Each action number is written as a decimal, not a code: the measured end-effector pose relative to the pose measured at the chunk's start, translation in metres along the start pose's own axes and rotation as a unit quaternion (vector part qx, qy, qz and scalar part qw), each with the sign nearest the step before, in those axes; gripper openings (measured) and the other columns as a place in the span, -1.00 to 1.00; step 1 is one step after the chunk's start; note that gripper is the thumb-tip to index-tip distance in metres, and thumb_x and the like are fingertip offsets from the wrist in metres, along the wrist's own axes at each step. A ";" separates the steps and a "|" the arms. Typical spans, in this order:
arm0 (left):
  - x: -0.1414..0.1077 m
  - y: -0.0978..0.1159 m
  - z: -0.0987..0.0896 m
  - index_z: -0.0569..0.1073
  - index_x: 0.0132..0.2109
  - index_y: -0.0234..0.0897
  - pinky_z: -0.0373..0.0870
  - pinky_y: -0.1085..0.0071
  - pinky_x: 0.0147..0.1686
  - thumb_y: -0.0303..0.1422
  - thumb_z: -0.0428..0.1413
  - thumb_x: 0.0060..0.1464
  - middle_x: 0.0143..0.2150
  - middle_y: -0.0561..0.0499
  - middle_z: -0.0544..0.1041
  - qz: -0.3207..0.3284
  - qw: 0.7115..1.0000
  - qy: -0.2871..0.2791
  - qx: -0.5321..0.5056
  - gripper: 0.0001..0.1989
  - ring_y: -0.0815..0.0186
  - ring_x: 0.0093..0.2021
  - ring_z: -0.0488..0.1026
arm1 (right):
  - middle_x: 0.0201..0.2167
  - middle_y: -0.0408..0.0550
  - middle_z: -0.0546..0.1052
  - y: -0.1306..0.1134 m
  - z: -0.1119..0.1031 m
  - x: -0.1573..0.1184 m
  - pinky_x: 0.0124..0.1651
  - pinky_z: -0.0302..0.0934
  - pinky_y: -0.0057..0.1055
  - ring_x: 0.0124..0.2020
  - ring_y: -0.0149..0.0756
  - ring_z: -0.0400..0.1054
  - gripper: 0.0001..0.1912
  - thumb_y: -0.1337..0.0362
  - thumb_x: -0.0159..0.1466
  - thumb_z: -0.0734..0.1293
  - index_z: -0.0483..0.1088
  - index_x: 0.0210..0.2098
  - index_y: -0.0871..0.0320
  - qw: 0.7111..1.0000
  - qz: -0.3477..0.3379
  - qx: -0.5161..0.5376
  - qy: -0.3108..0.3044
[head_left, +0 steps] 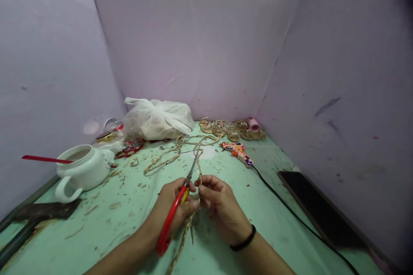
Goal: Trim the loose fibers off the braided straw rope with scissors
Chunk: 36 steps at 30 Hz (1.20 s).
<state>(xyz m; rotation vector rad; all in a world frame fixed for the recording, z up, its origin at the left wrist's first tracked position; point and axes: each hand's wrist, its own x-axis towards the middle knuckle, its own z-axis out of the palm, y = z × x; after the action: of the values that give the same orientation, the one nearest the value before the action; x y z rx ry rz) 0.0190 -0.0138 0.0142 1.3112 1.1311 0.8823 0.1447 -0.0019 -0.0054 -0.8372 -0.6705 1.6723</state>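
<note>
In my left hand (pixel 164 204) is a pair of scissors (pixel 172 219) with red handles, its blades pointing away from me. My right hand (pixel 223 207) pinches a braided straw cord (pixel 183 242) between thumb and fingers, close to my left fingertips. Whether the left fingertips also grip the cord I cannot tell. The braid runs down past the hands toward the bottom edge and up beside the blades. Beyond the hands, loops of straw cord (pixel 161 164) lie on the green table surface (pixel 129 223).
To the left are a white cup (pixel 87 176) with a red stick (pixel 45 159), and a dark hammer-like tool (pixel 48 211). A white plastic bag (pixel 161 116) and coiled straw pieces (pixel 234 129) sit at the back. A patterned-cloth-wrapped tool (pixel 237 152) trails a black cable (pixel 290 208) near a phone-like slab (pixel 318 206).
</note>
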 end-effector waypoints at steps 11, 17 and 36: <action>-0.004 -0.013 0.009 0.18 -0.34 -0.25 0.02 0.61 -0.72 -0.41 -0.01 -0.09 -0.68 0.27 0.12 -0.015 0.998 -0.049 -0.025 -0.87 0.55 -0.71 0.03 | -0.61 -0.07 0.48 -0.002 -0.006 0.007 -0.46 0.15 -0.52 -0.55 -0.44 0.31 -0.71 0.26 -0.24 0.49 0.48 -0.52 0.27 0.993 -0.045 -0.034 0.100; -0.007 -0.012 0.012 0.16 -0.33 -0.24 0.04 0.60 -0.71 -0.36 -0.01 -0.06 -0.67 0.27 0.10 -0.006 0.997 -0.074 0.001 -0.86 0.54 -0.70 0.02 | -0.64 -0.13 0.48 -0.003 -0.009 0.011 -0.49 0.16 -0.51 -0.63 -0.50 0.25 -0.78 0.31 -0.25 0.47 0.48 -0.55 0.24 0.987 -0.088 -0.031 0.132; 0.004 -0.008 -0.017 0.23 -0.05 -0.28 0.24 0.28 -0.20 -0.47 -0.19 0.06 -0.18 -0.13 0.36 0.126 0.840 0.072 0.522 -0.71 0.18 -0.17 0.31 | -0.68 -0.21 0.39 -0.021 -0.005 0.006 -0.67 0.21 -0.55 -0.70 -0.51 0.21 -0.79 0.35 -0.15 0.35 0.45 -0.48 0.29 0.951 -0.154 -0.179 0.198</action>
<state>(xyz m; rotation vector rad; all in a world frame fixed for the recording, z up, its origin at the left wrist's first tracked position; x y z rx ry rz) 0.0025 -0.0064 0.0072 2.3524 1.6846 0.5181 0.1598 0.0093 0.0076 -1.2166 -0.7854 1.0727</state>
